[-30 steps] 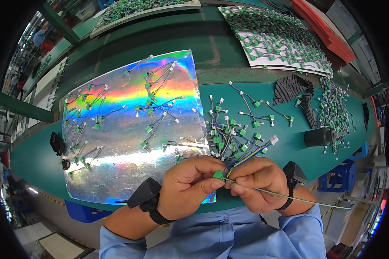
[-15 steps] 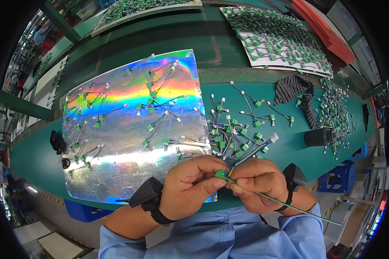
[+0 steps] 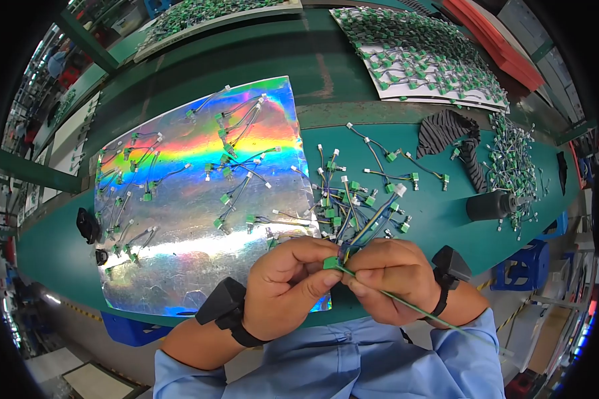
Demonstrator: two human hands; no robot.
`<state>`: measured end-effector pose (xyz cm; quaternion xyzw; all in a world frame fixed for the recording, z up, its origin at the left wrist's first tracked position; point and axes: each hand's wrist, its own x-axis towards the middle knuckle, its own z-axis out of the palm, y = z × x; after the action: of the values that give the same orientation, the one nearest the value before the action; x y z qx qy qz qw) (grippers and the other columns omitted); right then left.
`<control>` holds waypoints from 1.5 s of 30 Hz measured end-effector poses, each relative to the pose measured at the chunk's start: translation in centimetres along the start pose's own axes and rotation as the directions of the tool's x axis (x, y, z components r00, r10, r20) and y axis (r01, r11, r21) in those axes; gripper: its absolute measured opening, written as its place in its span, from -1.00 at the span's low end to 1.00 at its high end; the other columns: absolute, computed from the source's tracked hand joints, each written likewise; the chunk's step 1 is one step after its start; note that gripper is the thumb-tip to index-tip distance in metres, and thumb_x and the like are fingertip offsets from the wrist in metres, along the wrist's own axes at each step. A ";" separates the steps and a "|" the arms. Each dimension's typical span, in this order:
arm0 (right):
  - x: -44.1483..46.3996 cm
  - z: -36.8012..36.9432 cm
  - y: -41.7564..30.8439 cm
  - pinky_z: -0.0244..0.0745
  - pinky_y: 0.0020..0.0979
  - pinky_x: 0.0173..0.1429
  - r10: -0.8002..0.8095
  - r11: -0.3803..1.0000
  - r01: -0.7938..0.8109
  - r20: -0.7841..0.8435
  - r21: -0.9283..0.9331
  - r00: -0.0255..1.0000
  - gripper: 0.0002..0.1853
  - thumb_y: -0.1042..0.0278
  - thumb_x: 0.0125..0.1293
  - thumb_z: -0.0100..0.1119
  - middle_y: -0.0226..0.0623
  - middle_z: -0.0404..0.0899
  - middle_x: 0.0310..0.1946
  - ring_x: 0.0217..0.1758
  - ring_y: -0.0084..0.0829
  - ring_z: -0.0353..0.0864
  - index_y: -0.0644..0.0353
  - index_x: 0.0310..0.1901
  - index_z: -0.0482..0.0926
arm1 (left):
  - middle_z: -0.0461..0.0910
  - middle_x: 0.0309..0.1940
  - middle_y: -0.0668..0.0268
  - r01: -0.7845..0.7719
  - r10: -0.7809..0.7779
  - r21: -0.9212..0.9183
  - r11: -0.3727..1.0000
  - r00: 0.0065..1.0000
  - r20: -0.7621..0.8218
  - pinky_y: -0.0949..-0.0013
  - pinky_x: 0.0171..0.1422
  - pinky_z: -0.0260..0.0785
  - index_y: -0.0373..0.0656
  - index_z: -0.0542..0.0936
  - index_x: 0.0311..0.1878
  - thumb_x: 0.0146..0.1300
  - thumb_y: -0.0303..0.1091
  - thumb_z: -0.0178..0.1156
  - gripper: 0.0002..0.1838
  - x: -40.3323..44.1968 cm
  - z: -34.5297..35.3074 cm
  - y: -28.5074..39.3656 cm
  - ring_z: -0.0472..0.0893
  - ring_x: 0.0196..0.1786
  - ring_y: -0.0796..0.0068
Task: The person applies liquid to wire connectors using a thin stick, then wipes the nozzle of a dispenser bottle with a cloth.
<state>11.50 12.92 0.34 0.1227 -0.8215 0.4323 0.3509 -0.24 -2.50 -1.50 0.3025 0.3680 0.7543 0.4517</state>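
- Head view, green connector (image 3: 331, 264): the small block lies between the two hands, above the lower edge of the green table (image 3: 436, 219), its wires leaving on the side toward the right hand.
- Wire bundle (image 3: 373, 225): long axis oblique, running from the connector away from the body and rightward, past the right fingers, to a white plug (image 3: 400, 190) at the far end.
- Left hand (image 3: 283, 289): thumb and forefinger pinch the connector; the block sits at the fingertips, its wires outside the grip.
- Right hand (image 3: 396, 282): thumb and fingers are closed on a thin green rod (image 3: 414, 306) near the connector.
- Rod: one end meets the connector; the long axis slants toward the body and rightward, the greater length extending beyond the grip over the right sleeve (image 3: 469, 339).
- Surroundings: loose wired connectors (image 3: 333, 213) lie beyond the hands, beside a reflective sheet (image 3: 173, 279).
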 end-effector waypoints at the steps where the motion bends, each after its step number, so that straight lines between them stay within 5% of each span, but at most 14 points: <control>1: 0.0 -0.1 0.0 0.51 -0.34 -0.40 0.006 0.999 -0.006 -0.007 0.048 1.000 -0.75 0.62 0.23 0.23 -0.19 0.59 -0.27 -0.46 -0.33 0.59 0.25 -0.07 0.46 | 0.53 0.06 0.22 -0.009 0.010 0.014 1.000 1.000 -0.012 0.43 0.20 0.43 -0.31 0.50 0.10 0.38 -0.58 0.18 -0.75 0.0 0.1 0.1 0.57 0.07 0.52; 7: 1.4 -2.0 -0.5 0.54 -0.36 -0.34 0.099 0.988 -0.100 -0.015 -0.122 0.995 -0.71 0.65 0.09 0.29 -0.15 0.60 -0.26 -0.30 -0.27 0.63 0.28 -0.11 0.62 | 0.55 -0.02 0.18 -0.093 0.138 0.401 0.911 0.987 -0.086 0.36 0.11 0.44 -0.29 0.54 0.04 0.22 -0.64 0.30 -0.68 0.2 -0.7 0.3 0.60 -0.01 0.39; 11: 1.6 -1.5 -0.1 0.49 -0.40 -0.38 0.182 0.973 -0.183 -0.025 -0.141 0.983 -0.74 0.65 0.07 0.33 -0.22 0.60 -0.31 -0.37 -0.33 0.61 0.25 -0.15 0.64 | 0.57 -0.10 0.17 -0.304 0.323 0.668 0.679 0.941 0.099 0.31 0.02 0.46 -0.25 0.57 -0.01 0.11 -0.65 0.38 -0.64 1.1 -0.8 1.0 0.61 -0.05 0.27; 18: 1.4 -1.7 -0.1 0.39 -0.49 -0.40 0.454 0.859 -0.472 0.129 0.201 0.882 -0.84 0.53 0.14 0.38 -0.34 0.58 -0.36 -0.47 -0.53 0.49 0.21 -0.23 0.63 | 0.59 -0.15 0.18 -0.466 0.392 0.820 0.332 0.859 0.330 0.27 -0.05 0.50 -0.19 0.60 -0.06 0.01 -0.65 0.42 -0.61 1.6 -0.8 1.9 0.62 -0.10 0.23; 28: 0.7 -1.6 0.4 0.38 -0.39 -0.36 0.568 0.763 -0.602 0.199 0.236 0.798 -0.86 0.48 0.10 0.34 -0.34 0.50 -0.47 -0.41 -0.42 0.50 0.23 -0.36 0.53 | 0.59 -0.21 0.19 -0.554 0.385 0.831 0.048 0.778 0.497 0.26 -0.18 0.57 -0.25 0.63 -0.28 0.01 -0.66 0.38 -0.80 1.8 -0.2 1.6 0.63 -0.19 0.20; 40: 0.6 -1.2 0.7 0.44 -0.39 -0.31 0.440 0.870 -0.462 0.156 0.172 0.885 -0.88 0.58 0.05 0.26 -0.31 0.56 -0.40 -0.34 -0.36 0.57 0.23 -0.41 0.49 | 0.59 -0.15 0.19 -0.475 0.334 0.820 0.321 0.866 0.371 0.28 -0.08 0.50 -0.17 0.62 -0.09 -0.07 -0.69 0.43 -0.58 1.7 -0.5 1.7 0.63 -0.13 0.22; 45: 0.6 -1.3 0.7 0.36 -0.34 -0.39 0.529 0.811 -0.537 0.103 0.233 0.842 -0.86 0.55 0.01 0.27 -0.33 0.44 -0.52 -0.43 -0.30 0.48 0.22 -0.42 0.47 | 0.58 -0.15 0.19 -0.484 0.363 0.820 0.304 0.855 0.370 0.28 -0.07 0.49 -0.16 0.60 -0.03 -0.05 -0.67 0.44 -0.54 1.5 -0.8 1.8 0.62 -0.13 0.22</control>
<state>11.27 14.43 0.78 -0.0616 -0.7666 0.6123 0.1836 -2.30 -1.92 -0.21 0.6221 0.5892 0.5149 0.0268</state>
